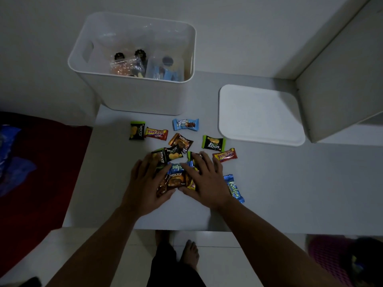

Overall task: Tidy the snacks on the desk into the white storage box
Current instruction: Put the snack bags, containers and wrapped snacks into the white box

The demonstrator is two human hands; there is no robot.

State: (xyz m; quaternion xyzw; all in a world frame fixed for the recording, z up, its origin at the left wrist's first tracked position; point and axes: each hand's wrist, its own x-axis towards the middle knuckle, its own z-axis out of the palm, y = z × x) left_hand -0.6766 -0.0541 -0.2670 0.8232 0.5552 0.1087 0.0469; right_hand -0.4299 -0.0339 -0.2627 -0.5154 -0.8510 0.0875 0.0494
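Observation:
Several wrapped snacks lie scattered on the white desk [279, 183]. A small heap of them [176, 179] sits between my hands. My left hand [145, 183] presses flat against the heap's left side and my right hand [205, 181] covers its right side, fingers spread. Loose packets lie around: a green-black packet [137, 130], a red bar [156, 133], a light blue packet [185, 124], a brown packet [181, 141], another green packet [213, 143], a red bar [225, 155] and a blue bar [234, 188]. The white storage box [132, 94] stands open behind, with some packets inside.
The box's white lid [261, 114] lies flat on the desk at the right. A white shelf unit [339, 79] rises at the far right. A red cloth [31, 172] lies to the left of the desk. My feet show on the floor below the desk edge.

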